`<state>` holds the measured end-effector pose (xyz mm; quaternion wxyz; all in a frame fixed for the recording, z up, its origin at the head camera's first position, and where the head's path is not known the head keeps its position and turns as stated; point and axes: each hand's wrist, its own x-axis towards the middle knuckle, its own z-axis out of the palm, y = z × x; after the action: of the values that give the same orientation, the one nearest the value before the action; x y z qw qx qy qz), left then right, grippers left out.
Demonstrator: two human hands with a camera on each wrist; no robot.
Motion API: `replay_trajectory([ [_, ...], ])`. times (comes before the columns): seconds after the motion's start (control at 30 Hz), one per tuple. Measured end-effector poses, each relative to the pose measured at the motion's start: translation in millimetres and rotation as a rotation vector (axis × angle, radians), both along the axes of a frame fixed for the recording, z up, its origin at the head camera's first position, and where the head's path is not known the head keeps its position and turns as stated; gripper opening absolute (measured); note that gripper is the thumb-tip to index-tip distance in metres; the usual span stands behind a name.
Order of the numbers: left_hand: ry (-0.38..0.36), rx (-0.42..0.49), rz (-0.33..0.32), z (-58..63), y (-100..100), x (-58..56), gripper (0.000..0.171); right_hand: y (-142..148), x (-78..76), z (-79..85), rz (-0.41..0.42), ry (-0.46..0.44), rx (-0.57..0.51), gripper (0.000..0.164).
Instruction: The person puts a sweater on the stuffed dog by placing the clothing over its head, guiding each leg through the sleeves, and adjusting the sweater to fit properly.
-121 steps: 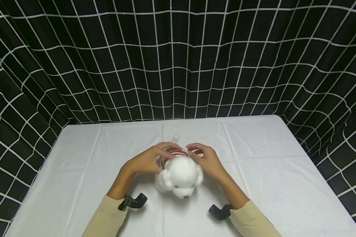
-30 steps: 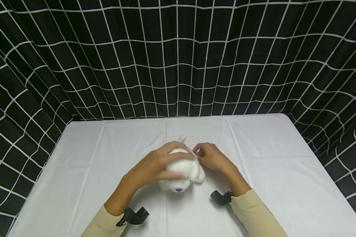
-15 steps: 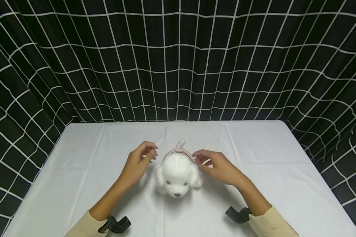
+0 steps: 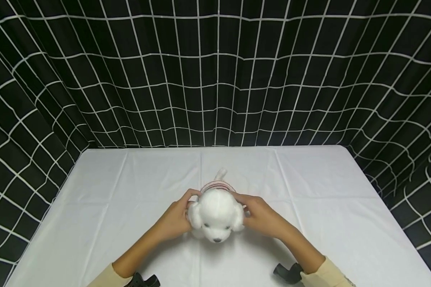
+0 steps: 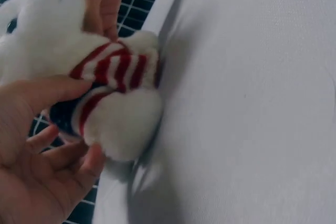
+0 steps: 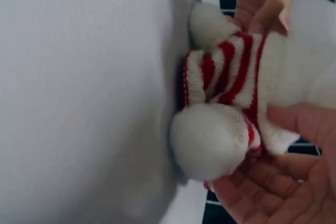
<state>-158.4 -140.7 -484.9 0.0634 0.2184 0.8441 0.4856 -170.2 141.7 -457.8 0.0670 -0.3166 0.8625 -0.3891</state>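
A white plush dog (image 4: 217, 211) stands on the table, its face toward me and its tail up behind. It wears a knitted sweater with red and white stripes (image 6: 231, 69); a dark blue part shows in the left wrist view. My left hand (image 4: 174, 219) holds one side of the dog, thumb on the sweater (image 5: 113, 72) and fingers by a front leg. From the other side my right hand (image 4: 262, 217) grips it, thumb near the collar and fingers behind the other leg. The head hides most of the body in the head view.
A white cloth with fold lines covers the table (image 4: 104, 179). Black curtains with a white grid (image 4: 215, 79) stand behind and at both sides. A dark wrist camera mount (image 4: 288, 273) sits at the right sleeve.
Earlier my left hand lay over the dog's head, tilting it, while the right worked at the sweater. The left hand then moved off; now both hands hold the dog's sides and it faces forward.
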Motion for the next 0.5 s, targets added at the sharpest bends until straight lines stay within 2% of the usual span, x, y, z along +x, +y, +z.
replay_trajectory([
  [0.13,0.119,-0.039,0.017,-2.4,4.9,2.0,0.083,-6.6,3.6,-1.4,-0.012,0.006,-0.011,0.056],
  [0.2,0.161,-0.039,0.026,-3.9,8.2,2.1,0.081,-9.5,6.5,-3.3,-0.021,-0.010,-0.011,0.052],
  [0.37,0.223,-0.101,0.060,-1.5,20.6,0.5,0.022,-13.3,12.2,-3.0,-0.033,-0.115,-0.022,0.043],
  [0.43,0.242,-0.137,0.075,0.9,24.6,-1.0,0.015,-14.7,11.4,-1.2,-0.025,-0.140,-0.042,0.043],
  [0.5,0.271,-0.151,0.095,2.9,26.7,-3.0,0.014,-17.8,8.4,-1.4,-0.033,-0.112,-0.054,0.045],
])
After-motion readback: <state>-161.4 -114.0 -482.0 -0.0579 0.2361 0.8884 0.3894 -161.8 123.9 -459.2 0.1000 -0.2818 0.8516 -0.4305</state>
